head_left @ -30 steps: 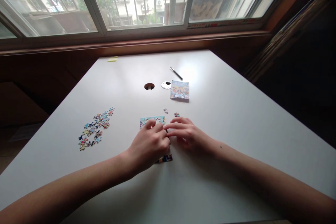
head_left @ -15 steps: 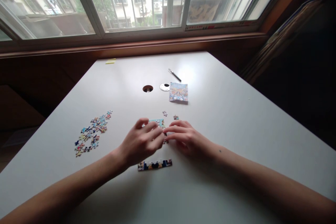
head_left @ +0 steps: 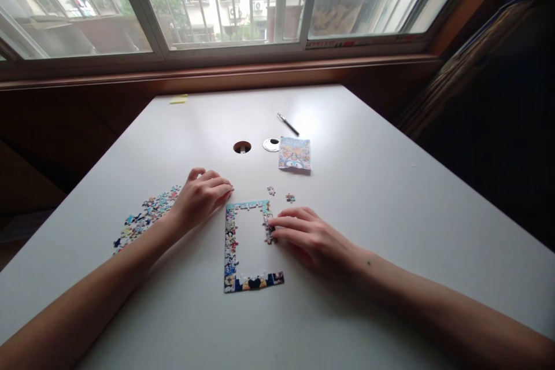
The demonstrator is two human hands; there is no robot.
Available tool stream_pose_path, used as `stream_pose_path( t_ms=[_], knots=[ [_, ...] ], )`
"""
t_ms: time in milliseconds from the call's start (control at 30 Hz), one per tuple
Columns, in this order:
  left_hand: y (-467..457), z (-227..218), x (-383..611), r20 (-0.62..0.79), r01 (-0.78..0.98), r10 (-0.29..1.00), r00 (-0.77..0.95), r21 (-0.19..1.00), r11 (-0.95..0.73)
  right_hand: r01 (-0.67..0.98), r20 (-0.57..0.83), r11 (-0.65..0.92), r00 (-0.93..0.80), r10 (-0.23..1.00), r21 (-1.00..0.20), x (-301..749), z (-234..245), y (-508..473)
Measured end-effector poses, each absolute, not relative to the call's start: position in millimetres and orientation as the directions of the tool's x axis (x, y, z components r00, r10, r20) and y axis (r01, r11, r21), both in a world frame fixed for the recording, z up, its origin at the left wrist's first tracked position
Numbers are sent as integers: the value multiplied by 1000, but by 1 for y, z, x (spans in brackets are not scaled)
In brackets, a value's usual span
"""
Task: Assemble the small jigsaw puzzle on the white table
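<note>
A partly built jigsaw frame (head_left: pixel 231 247) lies flat on the white table (head_left: pixel 368 196), its border colourful and its middle bare. My right hand (head_left: pixel 306 237) rests palm down at the frame's right side, fingertips touching the pieces of the right edge. My left hand (head_left: pixel 200 196) lies open to the upper left of the frame, fingers stretched toward its top left corner, holding nothing. A pile of loose puzzle pieces (head_left: pixel 145 218) is spread just left of that hand.
Two stray pieces (head_left: pixel 271 190) (head_left: pixel 290 198) lie above the frame. Farther back are a small picture card (head_left: pixel 295 153), a metal cap (head_left: pixel 271 144), a cable hole (head_left: pixel 241 147), a pen (head_left: pixel 288 124) and a yellow note (head_left: pixel 178 99). A window runs behind the table.
My left hand has lifted off the frame and moved left toward the loose pieces, which uncovers the whole frame. My right hand has stayed at the right edge.
</note>
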State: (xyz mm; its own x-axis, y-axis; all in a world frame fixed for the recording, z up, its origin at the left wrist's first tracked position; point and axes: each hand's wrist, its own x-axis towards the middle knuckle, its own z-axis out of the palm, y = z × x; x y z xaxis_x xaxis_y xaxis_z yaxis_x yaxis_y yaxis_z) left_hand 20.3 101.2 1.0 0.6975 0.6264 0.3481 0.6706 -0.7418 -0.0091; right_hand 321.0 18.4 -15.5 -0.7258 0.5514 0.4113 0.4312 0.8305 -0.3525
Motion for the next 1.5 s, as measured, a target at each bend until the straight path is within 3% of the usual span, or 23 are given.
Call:
stream_pose_path(
  t_ms=[300,433,567,867,1067,1233,1500],
  knots=[
    [81,-4,9,421,663,713,561,287,-692,402,472,769,-618,629,-497,323,-13,23],
    [69,-7,9,487,610,672,558,307,-730,565,517,674,-440,734,-476,330,-14,36],
    [61,-9,15,513,550,625,589,313,-774,755,428,500,-319,845,-424,336,-18,50],
    [52,-13,22,497,516,596,630,306,-800,708,274,402,-295,916,-581,335,-12,55],
    [36,-3,30,455,426,516,726,292,-856,616,302,532,-444,844,-581,335,-13,42],
    [24,2,43,271,347,415,868,266,-899,476,310,684,-644,699,-554,325,-10,19],
    [28,1,45,165,327,375,912,261,-908,454,332,759,-705,626,-467,319,-8,14]
  ],
)
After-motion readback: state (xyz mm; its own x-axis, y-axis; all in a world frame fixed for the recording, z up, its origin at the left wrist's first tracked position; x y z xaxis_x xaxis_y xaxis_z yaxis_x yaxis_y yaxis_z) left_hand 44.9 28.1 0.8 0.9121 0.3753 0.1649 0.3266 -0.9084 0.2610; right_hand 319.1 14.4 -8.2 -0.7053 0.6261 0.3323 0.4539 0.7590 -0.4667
